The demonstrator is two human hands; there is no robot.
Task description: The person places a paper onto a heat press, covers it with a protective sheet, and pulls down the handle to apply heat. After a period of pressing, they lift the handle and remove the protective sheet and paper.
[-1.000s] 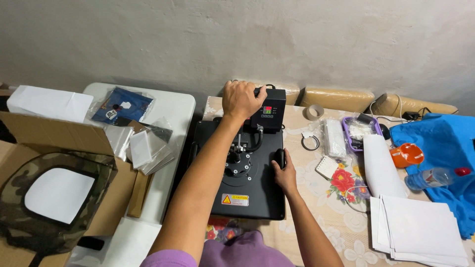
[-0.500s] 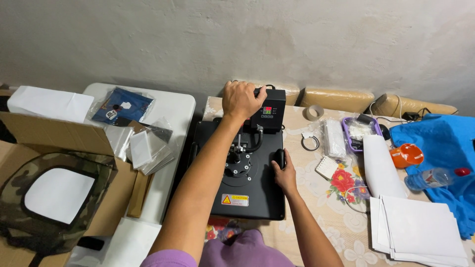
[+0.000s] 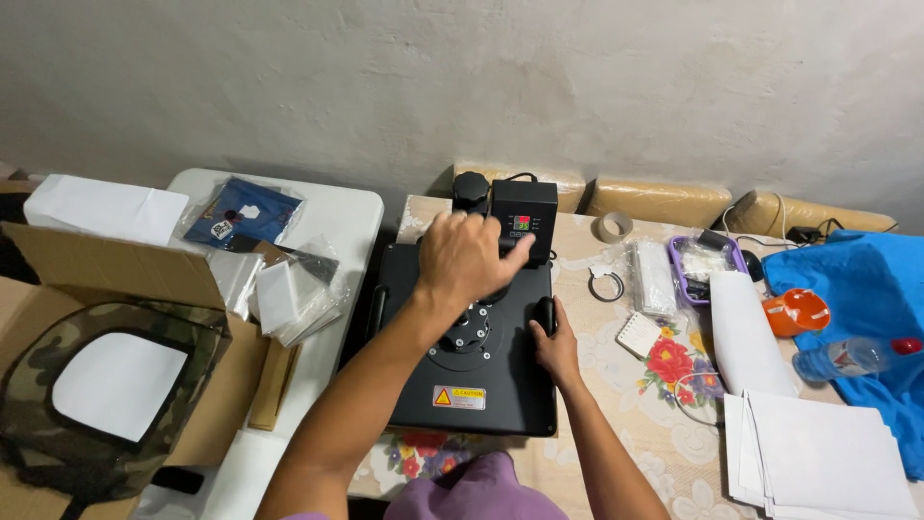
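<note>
Black heat press point(image 3: 467, 371) sits flat on the flowered tablecloth point(image 3: 635, 404), right in front, between the white folding table point(image 3: 327, 217) and the loose stuff on the right; looks heavy, hard and made of metal, so not a thing to lift with 1 hand; flat square top plate, smooth and a bit shiny, with a round hub in the middle and a yellow warning sticker near the front edge.

Left hand point(image 3: 467, 260) reaches over the back of the press, fingers loosely spread, pointing finger stretched out to the small black control box point(image 3: 524, 220) with little red and green lights; cannot tell if the fingertip truly touches it.

Right hand point(image 3: 553, 342) wraps around the black handle grip point(image 3: 546, 313) at the right edge of the plate, fingers curled shut on it; best place to hold, since the grip looks rounded, soft-coated and not slippery; probably safest to keep away from the bare plate, which may get hot.

Nearby on the right: stiff white paper sheets point(image 3: 828, 462), a roll of tape point(image 3: 611, 226), a small spiral notepad point(image 3: 639, 334), soft blue cloth point(image 3: 866, 289); on the left a brown cardboard box point(image 3: 125, 279) and a floppy camouflage cap point(image 3: 106, 395) with a white front.
</note>
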